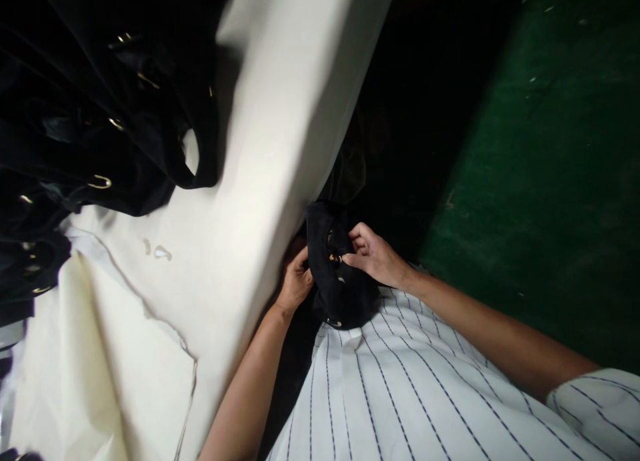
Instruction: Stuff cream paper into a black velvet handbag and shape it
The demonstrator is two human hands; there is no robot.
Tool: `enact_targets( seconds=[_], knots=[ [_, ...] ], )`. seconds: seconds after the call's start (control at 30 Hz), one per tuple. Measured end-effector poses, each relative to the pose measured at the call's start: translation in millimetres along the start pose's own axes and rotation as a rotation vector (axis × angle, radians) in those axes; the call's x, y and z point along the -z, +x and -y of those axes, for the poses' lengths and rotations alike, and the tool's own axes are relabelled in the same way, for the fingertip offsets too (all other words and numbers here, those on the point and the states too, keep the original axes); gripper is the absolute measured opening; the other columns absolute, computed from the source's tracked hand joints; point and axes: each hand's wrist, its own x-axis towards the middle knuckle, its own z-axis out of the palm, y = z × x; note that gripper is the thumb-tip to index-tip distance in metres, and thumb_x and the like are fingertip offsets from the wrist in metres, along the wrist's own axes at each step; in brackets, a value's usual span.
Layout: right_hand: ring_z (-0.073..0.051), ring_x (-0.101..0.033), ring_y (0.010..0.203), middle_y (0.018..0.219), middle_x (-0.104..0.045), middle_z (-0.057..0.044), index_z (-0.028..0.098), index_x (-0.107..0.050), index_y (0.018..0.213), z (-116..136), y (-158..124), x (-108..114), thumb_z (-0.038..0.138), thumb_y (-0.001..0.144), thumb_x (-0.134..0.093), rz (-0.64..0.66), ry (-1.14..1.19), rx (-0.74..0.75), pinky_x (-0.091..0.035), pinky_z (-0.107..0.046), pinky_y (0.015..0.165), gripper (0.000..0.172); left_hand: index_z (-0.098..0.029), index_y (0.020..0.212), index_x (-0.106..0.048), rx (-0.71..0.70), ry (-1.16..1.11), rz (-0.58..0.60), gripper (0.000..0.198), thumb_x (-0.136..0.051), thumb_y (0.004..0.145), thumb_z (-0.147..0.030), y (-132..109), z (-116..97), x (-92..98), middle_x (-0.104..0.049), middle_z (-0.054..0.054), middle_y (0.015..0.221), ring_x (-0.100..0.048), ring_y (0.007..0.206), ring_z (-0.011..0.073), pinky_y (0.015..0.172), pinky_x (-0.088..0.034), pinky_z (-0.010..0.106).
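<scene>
In the head view, a bunched black cloth piece (325, 274), which looks like part of a garment, lies over the lap of a striped shirt. My left hand (297, 281) grips its left side, with the thumb in front and the other fingers partly hidden beneath the fabric. On the right, my right hand (373, 253) is closed, its thumb at a small gold safety pin (335, 258) on the cloth and its other fingers curled. Another shiny metal bit (334, 323) shows at the cloth's lower edge.
A white-covered table (270, 161) runs along my left. On it lies a heap of black garments (165, 134) with several gold safety pins (101, 181). A cream sheet (125, 341) with a ragged edge lies nearer. Green floor (540, 181) spreads on the right.
</scene>
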Motion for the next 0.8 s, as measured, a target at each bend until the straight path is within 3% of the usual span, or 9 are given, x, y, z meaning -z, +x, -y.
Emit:
enact_targets(
  seconds=[0.2,0.37,0.57,0.8],
  knots=[
    [-0.010,-0.048,0.056,0.067,-0.049,0.009,0.021,-0.044,0.094,-0.1,3.8,-2.0,0.026,0.071,-0.070,0.002,0.007,0.001,-0.037,-0.022,0.051,0.035,-0.017,0.097,-0.068,0.018,0.264,0.039,0.033,-0.069,0.082,-0.047,7.0,-12.8,11.3,-0.069,0.009,0.099,-0.062,0.096,0.0244,0.082,-0.053,0.034],
    [-0.010,-0.046,0.056,0.071,-0.053,0.007,0.021,-0.047,0.096,-7.2,-4.4,-9.3,0.027,0.075,-0.069,-0.055,0.050,0.037,-0.036,-0.023,0.052,0.031,-0.017,0.086,-0.067,-0.031,0.333,0.154,0.026,-0.066,0.086,-0.043,6.0,-34.1,16.2,-0.065,0.006,0.090,-0.059,0.088,0.0209,0.078,-0.052,0.030],
    [-0.011,-0.045,0.059,0.070,-0.050,0.006,0.021,-0.051,0.092,-18.2,-12.6,-23.1,0.028,0.080,-0.068,-0.216,0.004,0.143,-0.036,-0.023,0.054,0.022,-0.016,0.077,-0.058,0.084,0.336,0.266,0.033,-0.060,0.090,-0.046,-2.0,-41.4,25.4,-0.053,0.000,0.069,-0.048,0.064,0.0130,0.057,-0.044,0.023],
    [-0.012,-0.046,0.060,0.071,-0.050,0.005,0.021,-0.052,0.092,-16.0,-10.3,-30.7,0.029,0.081,-0.065,-0.262,-0.060,0.158,-0.038,-0.025,0.056,0.019,-0.017,0.068,-0.053,0.083,0.408,0.269,0.038,-0.060,0.089,-0.047,-5.6,-42.9,30.6,-0.047,-0.001,0.064,-0.044,0.063,0.0130,0.061,-0.046,0.026]
  ],
)
